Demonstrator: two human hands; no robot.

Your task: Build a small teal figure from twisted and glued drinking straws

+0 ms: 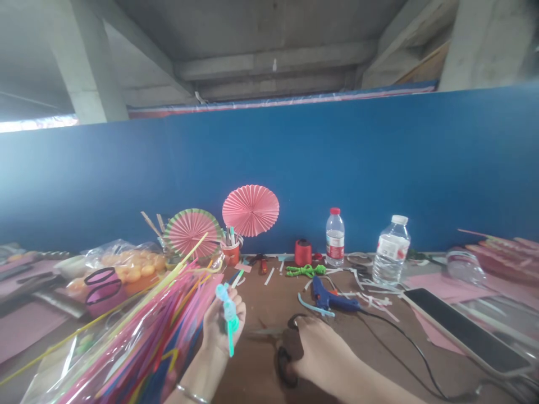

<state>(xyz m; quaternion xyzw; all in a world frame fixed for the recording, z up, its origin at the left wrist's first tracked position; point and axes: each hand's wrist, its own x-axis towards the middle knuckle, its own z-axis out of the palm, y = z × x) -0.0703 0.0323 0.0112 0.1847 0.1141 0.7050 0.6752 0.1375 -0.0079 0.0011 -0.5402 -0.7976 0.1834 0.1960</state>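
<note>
My left hand [217,325] is closed around a small turquoise craft piece [231,318] with rounded loops at its top and a thin strip hanging down. Its exact kind I cannot make out. A pair of scissors [287,367] with black handles lies low over the brown tabletop, its blades blurred and pointing left. My right hand [320,348] grips these handles, palm down. Just beyond that hand rests a blue hot glue gun [332,297] with a black cord. To the left of my left hand spreads a clear plastic bag of colourful chenille stems [155,336].
Pink folded-paper fans [251,210] stand at the back by a pen cup [231,252]. Two water bottles [335,238], a red spool [302,252] and green cord [305,271] sit along the blue wall [357,157]. A phone [467,331] lies at right; paper scraps are scattered about.
</note>
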